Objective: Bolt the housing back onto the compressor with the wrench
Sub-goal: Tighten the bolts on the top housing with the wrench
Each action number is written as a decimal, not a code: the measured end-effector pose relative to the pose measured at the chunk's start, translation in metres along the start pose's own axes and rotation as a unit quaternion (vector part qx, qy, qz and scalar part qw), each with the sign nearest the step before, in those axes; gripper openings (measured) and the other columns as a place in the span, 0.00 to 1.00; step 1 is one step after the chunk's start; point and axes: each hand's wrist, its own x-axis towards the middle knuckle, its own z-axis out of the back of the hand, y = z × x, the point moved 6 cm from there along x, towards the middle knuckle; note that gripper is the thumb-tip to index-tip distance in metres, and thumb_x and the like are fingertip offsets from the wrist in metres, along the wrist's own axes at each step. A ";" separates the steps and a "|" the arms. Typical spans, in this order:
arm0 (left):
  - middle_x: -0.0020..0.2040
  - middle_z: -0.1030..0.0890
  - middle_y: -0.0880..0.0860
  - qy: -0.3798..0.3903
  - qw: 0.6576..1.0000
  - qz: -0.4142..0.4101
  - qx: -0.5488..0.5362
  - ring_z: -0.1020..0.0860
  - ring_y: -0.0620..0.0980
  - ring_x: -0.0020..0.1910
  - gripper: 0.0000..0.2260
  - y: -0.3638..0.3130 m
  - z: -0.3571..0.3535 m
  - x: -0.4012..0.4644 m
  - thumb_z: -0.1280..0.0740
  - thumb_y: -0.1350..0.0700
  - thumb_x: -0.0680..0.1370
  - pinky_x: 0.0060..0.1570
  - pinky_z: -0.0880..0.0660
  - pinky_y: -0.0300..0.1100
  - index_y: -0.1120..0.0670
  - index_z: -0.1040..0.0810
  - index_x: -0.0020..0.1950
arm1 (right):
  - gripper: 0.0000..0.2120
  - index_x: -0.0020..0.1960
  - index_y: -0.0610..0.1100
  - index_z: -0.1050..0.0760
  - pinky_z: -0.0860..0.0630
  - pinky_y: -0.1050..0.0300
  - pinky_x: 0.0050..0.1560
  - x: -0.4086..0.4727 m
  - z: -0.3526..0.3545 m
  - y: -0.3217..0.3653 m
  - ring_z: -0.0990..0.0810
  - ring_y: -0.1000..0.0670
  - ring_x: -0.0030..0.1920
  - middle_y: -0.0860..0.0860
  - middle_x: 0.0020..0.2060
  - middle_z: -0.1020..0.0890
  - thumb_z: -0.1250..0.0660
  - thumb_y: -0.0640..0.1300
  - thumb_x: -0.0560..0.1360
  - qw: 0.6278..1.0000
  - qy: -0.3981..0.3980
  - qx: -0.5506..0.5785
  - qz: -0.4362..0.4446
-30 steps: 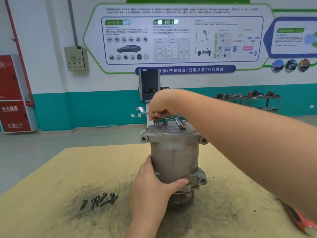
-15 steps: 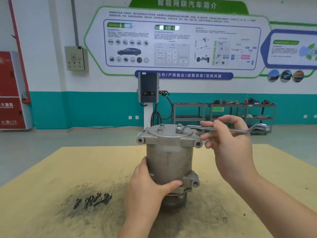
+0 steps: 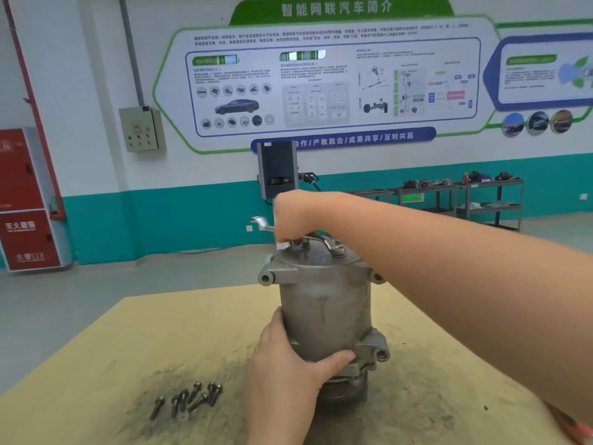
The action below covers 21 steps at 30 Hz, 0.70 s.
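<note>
The compressor [image 3: 324,316] is standing upright on the bench [image 3: 96,364], the left hand [image 3: 282,370] gripping its body. The right hand [image 3: 295,216] is gripping the wrench [image 3: 324,242], seated on a bolt in the housing [image 3: 317,261]. Six loose bolts [image 3: 187,398] are lying nearby, so the bolting seems far from finished.
</note>
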 end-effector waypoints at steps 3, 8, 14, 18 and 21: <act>0.63 0.28 0.37 0.002 1.000 0.005 0.016 0.26 0.42 0.61 0.56 0.000 0.001 0.002 0.33 0.23 0.49 0.56 0.24 0.44 0.41 0.39 0.75 | 0.10 0.38 0.39 0.28 0.32 0.61 0.30 0.000 -0.011 -0.054 0.30 0.51 0.29 0.47 0.31 0.27 0.40 0.37 0.78 0.988 0.017 0.077 -0.132; 0.63 0.28 0.35 -0.006 1.000 0.003 0.023 0.26 0.41 0.61 0.58 -0.001 0.002 0.000 0.36 0.22 0.48 0.53 0.25 0.42 0.41 0.40 0.75 | 0.06 0.44 0.37 0.31 0.27 0.65 0.25 -0.053 -0.050 -0.122 0.25 0.53 0.29 0.44 0.33 0.23 0.40 0.36 0.80 0.716 -0.087 0.609 -0.331; 0.64 0.28 0.36 -0.017 1.000 -0.008 0.023 0.26 0.41 0.61 0.55 -0.001 0.003 -0.002 0.34 0.22 0.50 0.55 0.25 0.44 0.41 0.39 0.75 | 0.06 0.54 0.42 0.27 0.29 0.58 0.33 -0.127 -0.069 -0.144 0.25 0.51 0.37 0.44 0.46 0.23 0.34 0.38 0.77 0.564 -0.349 0.708 -0.243; 0.63 0.28 0.36 -0.018 0.999 -0.011 0.027 0.26 0.41 0.61 0.55 -0.001 0.003 -0.003 0.33 0.22 0.51 0.56 0.24 0.43 0.41 0.39 0.75 | 0.02 0.45 0.41 0.25 0.27 0.62 0.33 -0.177 -0.041 -0.102 0.24 0.56 0.32 0.52 0.35 0.20 0.34 0.35 0.76 0.659 -0.492 0.566 -0.066; 0.63 0.28 0.36 -0.021 0.999 -0.014 0.026 0.26 0.41 0.61 0.55 -0.001 0.002 -0.004 0.32 0.22 0.52 0.56 0.24 0.43 0.41 0.39 0.75 | 0.06 0.47 0.43 0.20 0.27 0.69 0.39 -0.192 -0.016 -0.038 0.23 0.59 0.38 0.56 0.38 0.20 0.36 0.38 0.75 0.791 -0.491 0.340 0.134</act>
